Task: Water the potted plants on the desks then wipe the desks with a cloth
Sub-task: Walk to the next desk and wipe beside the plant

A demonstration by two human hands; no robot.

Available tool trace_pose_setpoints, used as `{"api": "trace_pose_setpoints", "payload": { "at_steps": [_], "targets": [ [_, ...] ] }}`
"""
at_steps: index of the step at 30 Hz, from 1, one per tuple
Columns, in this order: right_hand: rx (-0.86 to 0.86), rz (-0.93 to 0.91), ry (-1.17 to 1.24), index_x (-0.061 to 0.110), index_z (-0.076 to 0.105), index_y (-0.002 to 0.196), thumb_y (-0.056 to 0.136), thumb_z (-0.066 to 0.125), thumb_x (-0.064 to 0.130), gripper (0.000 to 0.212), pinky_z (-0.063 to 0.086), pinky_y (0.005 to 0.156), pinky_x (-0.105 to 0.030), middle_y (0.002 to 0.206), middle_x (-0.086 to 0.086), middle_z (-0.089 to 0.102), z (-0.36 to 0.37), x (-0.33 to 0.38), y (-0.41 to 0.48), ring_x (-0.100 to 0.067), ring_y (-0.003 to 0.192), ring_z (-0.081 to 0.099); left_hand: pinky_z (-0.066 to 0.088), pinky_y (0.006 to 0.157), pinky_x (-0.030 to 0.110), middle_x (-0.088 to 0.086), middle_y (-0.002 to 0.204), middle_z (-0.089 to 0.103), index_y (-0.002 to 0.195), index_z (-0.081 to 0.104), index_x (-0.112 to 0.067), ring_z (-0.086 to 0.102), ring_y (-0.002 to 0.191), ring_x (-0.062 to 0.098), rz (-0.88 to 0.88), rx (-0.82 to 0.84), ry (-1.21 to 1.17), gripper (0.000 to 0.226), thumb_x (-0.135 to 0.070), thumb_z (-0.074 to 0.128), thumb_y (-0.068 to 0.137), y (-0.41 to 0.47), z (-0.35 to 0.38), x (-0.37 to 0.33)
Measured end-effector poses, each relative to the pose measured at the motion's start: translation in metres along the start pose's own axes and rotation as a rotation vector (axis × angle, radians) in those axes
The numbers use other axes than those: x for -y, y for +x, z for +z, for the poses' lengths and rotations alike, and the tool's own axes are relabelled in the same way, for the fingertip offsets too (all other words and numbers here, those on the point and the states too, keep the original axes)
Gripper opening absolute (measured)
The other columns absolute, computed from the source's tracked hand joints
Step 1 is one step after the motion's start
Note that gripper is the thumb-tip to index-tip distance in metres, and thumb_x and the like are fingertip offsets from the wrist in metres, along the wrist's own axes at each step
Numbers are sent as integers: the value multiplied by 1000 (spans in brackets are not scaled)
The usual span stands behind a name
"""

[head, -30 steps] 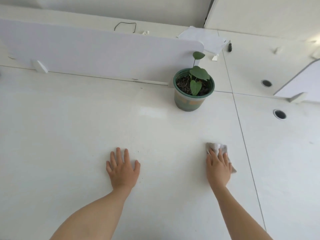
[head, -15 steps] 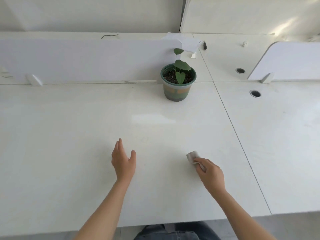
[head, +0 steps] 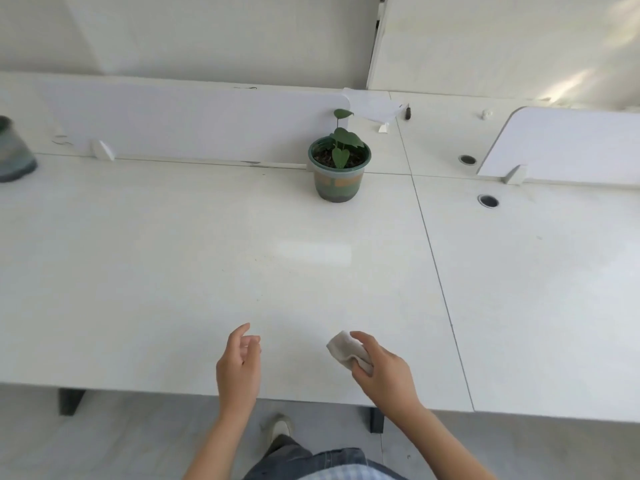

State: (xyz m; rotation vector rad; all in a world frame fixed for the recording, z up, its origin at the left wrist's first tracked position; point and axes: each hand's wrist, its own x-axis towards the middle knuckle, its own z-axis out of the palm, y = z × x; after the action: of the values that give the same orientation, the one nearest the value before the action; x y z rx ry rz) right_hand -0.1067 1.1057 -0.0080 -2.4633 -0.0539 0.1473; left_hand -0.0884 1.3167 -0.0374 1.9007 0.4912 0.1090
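Cloth (head: 344, 348): a small white wad, pinched between the thumb and curled fingers of the right hand (head: 384, 375), at about 5 o'clock on the desk (head: 207, 254) close to its near edge. Whether it touches the surface or sits just above it cannot be told. The left hand (head: 239, 365) hovers at 6 o'clock over the same edge, fingers loosely curled and holding nothing. The step in hand looks like wiping. To do it well the wad would likely need opening out so that more cloth meets the desk, then pressing flat under the palm and drawing in overlapping passes from the far side toward 6 o'clock. The free hand could brace on the desk for the long reaches. The potted plant (head: 339, 168) stands at 1 o'clock against the foot of the divider panel (head: 194, 126). It is the one thing in the cloth's way. It would probably need lifting or sliding aside to wipe beneath it, and its thin stem and leaves look easy to knock. A second pot (head: 14, 150) is cut off by the picture's edge at 10 o'clock. A seam (head: 436, 265) at 3 o'clock parts this desk from the next desk (head: 536, 289), which has a cable hole (head: 488, 200) at 2 o'clock that could snag the cloth. Beyond the divider at 1 o'clock lie a sheet of paper (head: 374, 105) and a dark pen (head: 408, 112), well apart from the hands.
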Motion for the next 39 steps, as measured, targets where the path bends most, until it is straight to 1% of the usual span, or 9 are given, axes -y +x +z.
{"api": "trace_pose_setpoints", "payload": {
  "at_steps": [3, 6, 8, 11, 15, 20, 27, 35, 39],
  "targets": [
    [-13, -28, 0, 24, 48, 126, 86, 51, 15, 41, 28, 53, -8, 98, -2, 69, -12, -18, -18, -21, 76, 57, 39, 81, 30, 6, 99, 62, 118, 54, -12, 57, 96, 25, 23, 30, 31, 26, -12, 45, 94, -34, 20, -3],
    [16, -23, 40, 26, 47, 126, 87, 50, 18, 40, 34, 57, -19, 98, 1, 69, -19, -29, -37, -17, 76, 55, 39, 82, 25, 2, 100, 61, 117, 55, -11, 56, 96, 21, 17, 76, 54, 26, -11, 46, 93, -74, 33, 2],
    [58, -47, 56, 27, 48, 126, 83, 47, 32, 43, 35, 60, -20, 94, 3, 67, -18, -31, -49, -17, 79, 58, 38, 82, 23, 1, 102, 61, 118, 56, -12, 56, 96, 18, -34, 119, 86, 26, -12, 47, 93, -99, 35, 14],
    [154, -114, 79, 27, 47, 126, 69, 26, 53, 66, 36, 62, -21, 96, 2, 69, -3, -29, -67, -18, 84, 61, 37, 82, 21, 4, 110, 61, 119, 56, -7, 55, 93, 15, -158, 152, 147, 28, -10, 49, 92, -137, 26, 42],
    [321, -178, 11, 25, 44, 130, 88, 47, 28, 42, 39, 66, -26, 109, -3, 67, 31, -18, -81, -24, 93, 62, 37, 84, 21, 1, 103, 59, 115, 59, -6, 55, 99, 17, -302, -24, 127, 25, -12, 48, 93, -181, -18, 68],
    [363, -227, -18, 24, 46, 127, 89, 48, 22, 38, 35, 58, -27, 87, 2, 62, 59, 12, -92, -19, 72, 53, 37, 83, 26, 11, 106, 62, 113, 59, -5, 56, 98, 22, -429, -324, -7, 25, -13, 46, 93, -207, -74, 88],
    [422, -329, -64, 22, 48, 125, 88, 48, 21, 37, 40, 60, -32, 86, -9, 69, 128, 88, -106, -28, 72, 60, 37, 86, 22, 2, 109, 59, 119, 57, -8, 55, 103, 17, -394, -347, -55, 28, -16, 46, 94, -217, -153, 113],
    [591, -439, -53, 22, 48, 124, 88, 49, 21, 37, 40, 52, -29, 70, 0, 57, 239, 201, -153, -21, 62, 53, 39, 82, 28, 6, 102, 62, 106, 58, -15, 58, 98, 22, -498, -698, -180, 17, -18, 47, 93, -242, -303, 175],
    [630, -468, -93, 21, 49, 124, 88, 51, 23, 36, 45, 61, -34, 79, -3, 63, 265, 232, -156, -21, 67, 54, 41, 73, 23, 1, 98, 64, 107, 59, -15, 59, 95, 18, -566, -619, -203, 19, -18, 48, 92, -247, -314, 197]
  ]
}}
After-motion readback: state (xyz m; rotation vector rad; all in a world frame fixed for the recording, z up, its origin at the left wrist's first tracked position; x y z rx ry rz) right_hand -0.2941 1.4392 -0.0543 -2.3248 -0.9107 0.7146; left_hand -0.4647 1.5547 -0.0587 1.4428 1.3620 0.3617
